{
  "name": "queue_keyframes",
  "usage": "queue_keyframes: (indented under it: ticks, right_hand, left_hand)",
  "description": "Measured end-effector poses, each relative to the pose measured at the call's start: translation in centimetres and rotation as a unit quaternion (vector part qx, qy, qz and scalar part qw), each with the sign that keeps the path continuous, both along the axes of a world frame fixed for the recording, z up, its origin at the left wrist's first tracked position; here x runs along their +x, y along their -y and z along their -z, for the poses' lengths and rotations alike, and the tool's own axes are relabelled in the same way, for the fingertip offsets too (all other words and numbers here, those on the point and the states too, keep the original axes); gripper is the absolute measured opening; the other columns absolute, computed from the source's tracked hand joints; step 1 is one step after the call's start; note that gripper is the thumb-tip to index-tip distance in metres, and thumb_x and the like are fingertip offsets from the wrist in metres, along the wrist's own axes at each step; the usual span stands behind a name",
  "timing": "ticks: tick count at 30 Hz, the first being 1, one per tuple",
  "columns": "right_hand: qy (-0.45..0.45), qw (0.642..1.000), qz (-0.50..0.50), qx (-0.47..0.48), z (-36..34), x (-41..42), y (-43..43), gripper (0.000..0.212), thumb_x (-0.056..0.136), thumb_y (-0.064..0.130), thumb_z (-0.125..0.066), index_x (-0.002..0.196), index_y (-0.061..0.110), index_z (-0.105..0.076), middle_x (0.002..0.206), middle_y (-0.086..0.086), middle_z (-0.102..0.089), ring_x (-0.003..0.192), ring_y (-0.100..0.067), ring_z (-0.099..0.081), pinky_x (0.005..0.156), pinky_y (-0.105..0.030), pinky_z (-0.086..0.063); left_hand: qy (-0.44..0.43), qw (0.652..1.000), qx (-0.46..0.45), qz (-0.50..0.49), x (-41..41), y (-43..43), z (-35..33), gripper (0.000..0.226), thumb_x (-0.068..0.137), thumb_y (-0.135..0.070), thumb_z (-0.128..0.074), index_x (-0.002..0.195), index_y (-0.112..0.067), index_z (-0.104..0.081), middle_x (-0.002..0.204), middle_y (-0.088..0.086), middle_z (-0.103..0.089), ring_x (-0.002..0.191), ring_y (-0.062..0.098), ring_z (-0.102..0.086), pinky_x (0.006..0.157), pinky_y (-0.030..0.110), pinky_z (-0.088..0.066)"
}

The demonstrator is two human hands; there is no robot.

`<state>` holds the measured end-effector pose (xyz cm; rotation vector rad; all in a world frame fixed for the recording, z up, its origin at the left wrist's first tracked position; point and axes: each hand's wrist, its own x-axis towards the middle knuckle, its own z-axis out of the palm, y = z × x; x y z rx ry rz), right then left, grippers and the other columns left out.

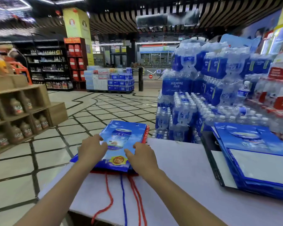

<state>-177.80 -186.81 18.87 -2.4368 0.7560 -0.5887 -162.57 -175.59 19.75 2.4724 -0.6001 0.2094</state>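
A flat blue gift bag [121, 141] printed with a can lies on top of a small stack of folded bags at the far left corner of a white table [178, 176]. My left hand [92, 148] rests on the bag's left edge, fingers bent over it. My right hand [142, 156] lies on the bag's right part, thumb and fingers spread on the surface. Red and blue cord handles [123, 198] trail from the stack toward me across the table.
A second stack of flat blue bags [255, 154] lies at the table's right. Shrink-wrapped water bottle packs [203, 95] are piled behind the table. Wooden crates with bottles [20, 111] stand at the left. Tiled floor opens ahead.
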Motion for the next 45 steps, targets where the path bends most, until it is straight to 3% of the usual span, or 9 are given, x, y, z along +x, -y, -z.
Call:
queue_keyframes:
  ticks: [4,9,20,23,32,35,38,40,45]
  right_hand:
    - [-0.047,0.997,0.055,0.03,1.4,1.9,-1.0,0.054,0.09,0.059,-0.053,0.116,0.012,-0.056,0.118,-0.007,-0.058,0.108,-0.027,-0.055,0.084,-0.035,-0.046]
    - [-0.018,0.971,0.116,0.208,1.5,2.9,0.1,0.049,0.086,0.052,-0.058,0.118,0.014,-0.059,0.114,-0.006,-0.063,0.102,-0.026,-0.061,0.086,-0.035,-0.05]
    - [0.235,0.785,0.133,0.557,-1.3,2.0,2.7,0.009,0.086,0.009,-0.07,0.09,0.006,-0.062,0.084,-0.011,-0.066,0.065,-0.021,-0.064,0.044,-0.023,-0.05]
    - [0.282,0.75,0.094,0.591,-2.1,1.4,3.1,0.008,0.086,0.006,-0.068,0.091,0.001,-0.065,0.09,-0.017,-0.069,0.077,-0.032,-0.066,0.074,-0.042,-0.057]
    - [0.3,0.81,0.049,0.502,-3.6,-4.6,8.4,0.019,0.091,-0.003,-0.054,0.106,0.007,-0.061,0.092,-0.01,-0.068,0.074,-0.022,-0.066,0.051,-0.029,-0.056]
    - [0.369,0.796,0.063,0.476,-3.0,-6.9,9.7,0.022,0.092,-0.006,-0.053,0.101,0.011,-0.064,0.096,-0.008,-0.069,0.076,-0.021,-0.066,0.051,-0.028,-0.054]
    - [0.434,0.772,0.104,0.453,-2.6,-8.1,10.4,0.015,0.093,0.0,-0.058,0.09,0.013,-0.064,0.093,-0.007,-0.07,0.077,-0.02,-0.066,0.059,-0.031,-0.055]
    - [0.438,0.778,0.128,0.431,-2.4,-8.5,10.6,0.01,0.091,0.006,-0.065,0.087,0.015,-0.064,0.092,-0.007,-0.069,0.075,-0.018,-0.064,0.06,-0.03,-0.053]
    - [0.412,0.79,0.119,0.438,-2.3,-10.4,11.3,0.005,0.091,0.013,-0.066,0.094,0.017,-0.064,0.096,-0.007,-0.068,0.081,-0.02,-0.063,0.062,-0.032,-0.051]
  left_hand:
    - [-0.017,0.991,0.116,-0.069,2.2,-2.6,2.3,0.052,0.086,-0.052,-0.052,0.122,-0.015,-0.055,0.124,0.012,-0.056,0.115,0.034,-0.052,0.092,0.04,-0.043]
    - [-0.058,0.994,0.069,-0.056,3.1,-3.3,4.0,0.061,0.086,-0.059,-0.052,0.121,-0.009,-0.051,0.123,0.014,-0.056,0.114,0.034,-0.053,0.091,0.039,-0.046]
    - [0.035,0.995,-0.074,-0.062,0.5,-1.9,1.3,0.055,0.084,-0.042,-0.068,0.127,-0.012,-0.05,0.121,0.018,-0.053,0.115,0.035,-0.049,0.097,0.042,-0.037]
    - [0.006,0.989,-0.138,-0.045,-0.3,-1.2,0.9,0.053,0.085,-0.041,-0.068,0.126,-0.011,-0.051,0.122,0.018,-0.052,0.114,0.035,-0.049,0.098,0.041,-0.037]
    - [-0.128,0.951,-0.269,0.086,-3.5,3.6,0.4,0.032,0.088,-0.03,-0.068,0.114,-0.017,-0.055,0.113,0.002,-0.054,0.097,0.018,-0.052,0.08,0.031,-0.041]
    - [-0.159,0.938,-0.294,0.09,-5.1,6.0,0.5,0.054,0.083,-0.03,-0.074,0.127,-0.011,-0.049,0.117,0.002,-0.053,0.104,0.022,-0.054,0.087,0.034,-0.044]
    - [-0.356,0.829,-0.412,0.124,-7.9,8.4,0.3,0.081,0.072,-0.045,-0.082,0.132,-0.005,-0.043,0.101,0.005,-0.064,0.088,0.025,-0.062,0.077,0.037,-0.05]
    - [-0.482,0.729,-0.443,0.202,-10.9,10.0,0.4,0.044,0.087,-0.027,-0.07,0.121,-0.003,-0.056,0.092,0.01,-0.072,0.077,0.025,-0.069,0.066,0.03,-0.056]
    - [-0.491,0.694,-0.469,0.239,-14.2,11.8,0.6,0.03,0.091,0.004,-0.056,0.12,0.0,-0.058,0.1,0.013,-0.071,0.071,0.023,-0.071,0.057,0.027,-0.057]
